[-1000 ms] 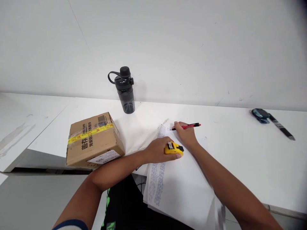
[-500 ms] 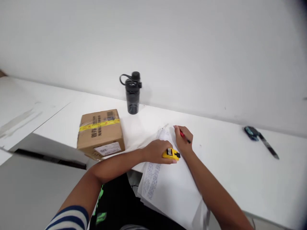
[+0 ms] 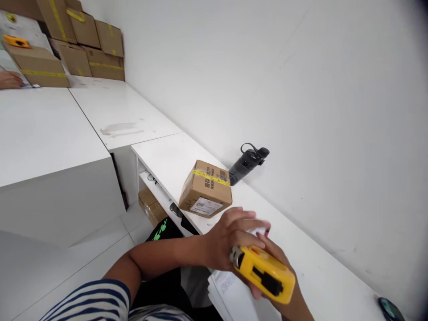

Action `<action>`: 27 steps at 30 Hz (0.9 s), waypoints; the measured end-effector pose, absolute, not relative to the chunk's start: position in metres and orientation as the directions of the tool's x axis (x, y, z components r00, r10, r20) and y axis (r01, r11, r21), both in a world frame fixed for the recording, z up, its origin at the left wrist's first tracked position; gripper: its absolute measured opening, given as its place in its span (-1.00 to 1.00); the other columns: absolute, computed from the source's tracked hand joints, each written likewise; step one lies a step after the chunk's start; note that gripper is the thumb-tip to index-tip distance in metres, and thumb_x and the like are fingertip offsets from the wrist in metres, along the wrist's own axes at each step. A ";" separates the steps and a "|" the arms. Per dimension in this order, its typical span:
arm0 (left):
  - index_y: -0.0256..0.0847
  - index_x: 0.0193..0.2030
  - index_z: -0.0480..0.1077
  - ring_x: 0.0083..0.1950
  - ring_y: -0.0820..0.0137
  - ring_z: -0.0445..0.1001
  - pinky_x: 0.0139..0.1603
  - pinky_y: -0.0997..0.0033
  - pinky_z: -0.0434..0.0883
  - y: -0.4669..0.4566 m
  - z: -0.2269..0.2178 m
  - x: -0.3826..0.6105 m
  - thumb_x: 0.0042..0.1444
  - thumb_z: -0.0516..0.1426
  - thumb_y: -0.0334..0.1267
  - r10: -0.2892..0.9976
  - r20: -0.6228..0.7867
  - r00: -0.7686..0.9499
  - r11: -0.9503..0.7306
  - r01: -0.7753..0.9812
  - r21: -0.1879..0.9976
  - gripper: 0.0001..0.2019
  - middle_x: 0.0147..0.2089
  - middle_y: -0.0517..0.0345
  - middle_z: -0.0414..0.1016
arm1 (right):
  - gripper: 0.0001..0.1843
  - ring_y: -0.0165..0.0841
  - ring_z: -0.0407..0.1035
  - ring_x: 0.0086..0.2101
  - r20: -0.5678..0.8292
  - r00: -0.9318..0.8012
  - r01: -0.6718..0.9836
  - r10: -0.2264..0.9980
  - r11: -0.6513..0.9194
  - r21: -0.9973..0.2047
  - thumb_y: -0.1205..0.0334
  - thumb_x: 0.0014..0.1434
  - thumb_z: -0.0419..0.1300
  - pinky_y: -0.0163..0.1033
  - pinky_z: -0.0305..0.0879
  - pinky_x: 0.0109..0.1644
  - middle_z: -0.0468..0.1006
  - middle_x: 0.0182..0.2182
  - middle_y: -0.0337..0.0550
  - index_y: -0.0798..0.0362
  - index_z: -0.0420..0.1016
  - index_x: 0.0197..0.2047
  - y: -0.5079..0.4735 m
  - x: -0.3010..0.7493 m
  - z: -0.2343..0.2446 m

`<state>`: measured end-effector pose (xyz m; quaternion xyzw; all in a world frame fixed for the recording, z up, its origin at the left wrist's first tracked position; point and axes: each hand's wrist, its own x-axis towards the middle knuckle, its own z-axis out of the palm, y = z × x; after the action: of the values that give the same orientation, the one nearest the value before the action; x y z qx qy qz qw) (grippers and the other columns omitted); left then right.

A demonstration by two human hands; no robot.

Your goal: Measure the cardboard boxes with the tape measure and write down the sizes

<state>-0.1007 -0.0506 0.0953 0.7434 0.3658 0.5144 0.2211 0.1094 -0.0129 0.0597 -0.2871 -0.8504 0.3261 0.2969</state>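
My left hand [image 3: 227, 238] is closed around the near end of a yellow utility knife [image 3: 264, 273], held up close to the camera. My right hand [image 3: 279, 261] sits right behind the knife and is mostly hidden by it; a bit of the red pen [image 3: 265, 232] shows above its fingers. Under both hands lies a stack of printed papers [image 3: 229, 290] at the front edge of the white table [image 3: 167, 156]. A taped cardboard box [image 3: 205, 189] stands just beyond my left hand, with a dark water bottle [image 3: 248, 163] behind it by the wall.
Stacked cardboard boxes [image 3: 83, 40] fill the far left corner. Another person's hand [image 3: 9, 80] rests on the neighbouring table beside a box with an orange tool [image 3: 16, 42]. A small box [image 3: 152, 208] sits under the table. A dark blue object [image 3: 389, 308] lies at far right.
The view has swung left and tilted. Both hands have lifted off the papers and come together close to the camera, with the yellow knife raised and the pen drawn in.
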 end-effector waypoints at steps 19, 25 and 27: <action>-0.19 -0.41 0.30 -0.60 0.63 -0.01 -0.56 0.52 -0.04 -0.048 0.124 -0.273 0.05 0.25 -0.02 0.999 0.039 0.020 -0.030 -0.333 0.942 -0.69 -0.58 0.36 0.12 | -0.52 -0.28 0.46 -0.31 0.121 -0.683 0.376 0.720 0.489 -0.787 0.02 0.00 0.40 -0.20 0.46 -0.32 0.58 -0.22 -0.14 -0.07 0.48 -0.02 0.082 0.030 0.159; -0.19 -0.50 0.25 -0.55 0.54 0.12 -0.51 0.46 0.04 0.003 0.118 -0.284 -0.02 0.20 0.14 0.972 0.076 -0.221 -0.044 0.146 0.988 -0.58 -0.55 0.28 0.21 | -0.56 -0.36 0.30 -0.47 -0.012 -0.566 0.463 0.825 0.305 -0.832 -0.10 -0.04 0.38 -0.21 0.33 -0.40 0.48 -0.44 -0.21 0.01 0.50 -0.19 0.141 0.056 0.141; -0.17 -0.51 0.25 -0.53 0.47 0.18 -0.50 0.42 0.04 0.009 0.112 -0.278 -0.05 0.17 0.25 0.972 0.067 -0.227 0.021 0.364 0.931 -0.52 -0.53 0.23 0.27 | -0.55 -0.34 0.31 -0.45 -0.072 -0.574 0.510 0.816 0.287 -0.811 -0.09 -0.03 0.37 -0.20 0.33 -0.39 0.50 -0.41 -0.19 0.01 0.49 -0.16 0.141 0.051 0.132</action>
<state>-0.2784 0.0092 0.1115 0.5268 0.6337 0.4604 0.3301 0.0509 0.1415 0.1321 -0.4242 -0.7814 0.4201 0.1819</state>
